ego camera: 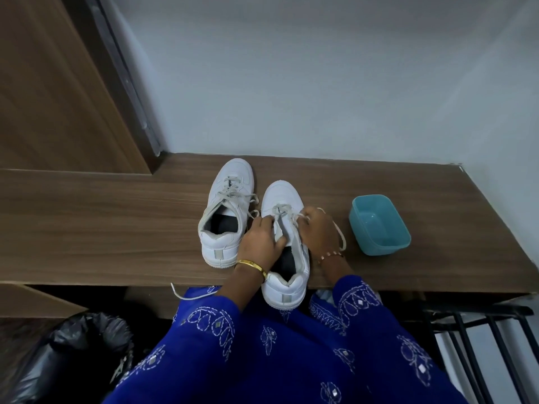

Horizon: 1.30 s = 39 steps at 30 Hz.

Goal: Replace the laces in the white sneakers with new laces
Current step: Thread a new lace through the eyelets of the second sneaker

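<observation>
Unlacing has only begun: at frame centre on the counter [116,228], the left hand [259,243] pinches the right sneaker [287,243] tongue, the right hand [318,231] pinches its lace [339,234]. The left sneaker [226,211] remains laced; new laces aren't visible.

Table [116,217]: brown wood-grain top, set against a pale wall [320,68]. 1 teal plastic tub [379,225], rectangular with rounded corners, upright on the table just right of the right grip, apart from it. Wooden door [52,83] with metal edge strip, far left of the left grip. Black bin bag [67,354] below the table, lower left. Black rack [478,339], slatted, lower right.
</observation>
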Each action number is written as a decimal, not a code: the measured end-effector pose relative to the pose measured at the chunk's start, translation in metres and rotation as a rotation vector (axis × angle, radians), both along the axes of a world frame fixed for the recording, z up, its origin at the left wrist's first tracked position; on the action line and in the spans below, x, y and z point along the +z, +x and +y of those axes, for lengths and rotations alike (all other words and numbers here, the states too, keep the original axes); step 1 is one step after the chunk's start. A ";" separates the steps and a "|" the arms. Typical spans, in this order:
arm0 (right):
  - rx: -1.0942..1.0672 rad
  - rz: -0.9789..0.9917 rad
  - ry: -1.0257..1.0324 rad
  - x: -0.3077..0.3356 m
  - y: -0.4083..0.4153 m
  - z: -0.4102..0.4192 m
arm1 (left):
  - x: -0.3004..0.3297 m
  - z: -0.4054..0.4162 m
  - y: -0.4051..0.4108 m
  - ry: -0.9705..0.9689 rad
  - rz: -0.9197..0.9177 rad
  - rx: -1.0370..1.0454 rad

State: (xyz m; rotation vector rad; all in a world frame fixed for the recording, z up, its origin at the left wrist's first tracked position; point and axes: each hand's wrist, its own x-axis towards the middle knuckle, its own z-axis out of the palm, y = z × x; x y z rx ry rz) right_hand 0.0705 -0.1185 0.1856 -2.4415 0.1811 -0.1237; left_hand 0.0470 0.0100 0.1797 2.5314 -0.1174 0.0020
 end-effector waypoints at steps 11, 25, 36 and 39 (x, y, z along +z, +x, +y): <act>-0.311 -0.342 0.342 0.036 0.017 -0.006 | 0.000 0.000 0.000 -0.031 0.011 0.020; -0.020 -0.004 -0.078 -0.010 -0.010 -0.016 | 0.002 -0.002 0.000 -0.009 0.008 0.025; -0.137 0.055 0.472 0.022 -0.010 -0.011 | 0.003 -0.002 -0.003 -0.100 -0.042 0.049; -0.044 0.032 0.456 0.028 -0.007 0.006 | 0.004 -0.001 -0.004 -0.130 -0.064 0.064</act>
